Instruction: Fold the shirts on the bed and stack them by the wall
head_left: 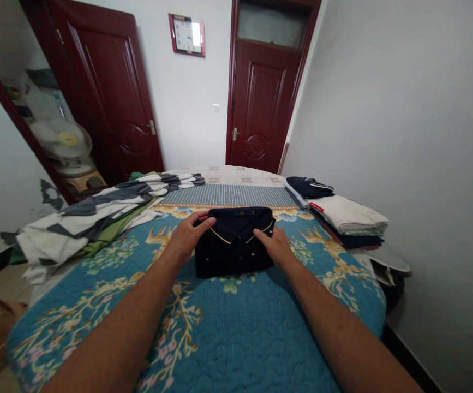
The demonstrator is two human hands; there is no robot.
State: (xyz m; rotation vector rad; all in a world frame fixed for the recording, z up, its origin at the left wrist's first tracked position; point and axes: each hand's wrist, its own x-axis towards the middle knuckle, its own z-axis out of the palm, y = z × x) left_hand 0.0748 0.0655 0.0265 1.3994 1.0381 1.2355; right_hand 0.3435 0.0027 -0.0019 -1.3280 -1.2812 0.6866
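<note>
A dark navy polo shirt (236, 254), folded into a compact rectangle, is in front of me with its collar on the far side. Light piping edges the collar, and small buttons run down the middle. My left hand (191, 232) grips the shirt's left upper corner, thumb on top and fingers behind. On the opposite side my right hand (277, 243) pinches the right edge beside the collar, its thumb on the front. The fingers under and behind the cloth are partly hidden. Whether the shirt rests on the table or is slightly raised, I cannot tell.
A blue floral quilted cover (236, 327) lies over the round-ended table. Loose clothes, including a grey-and-white striped garment (109, 204), are heaped at the left. Folded clothes (346, 215) are stacked at the right, with a folded dark garment (309, 187) behind them.
</note>
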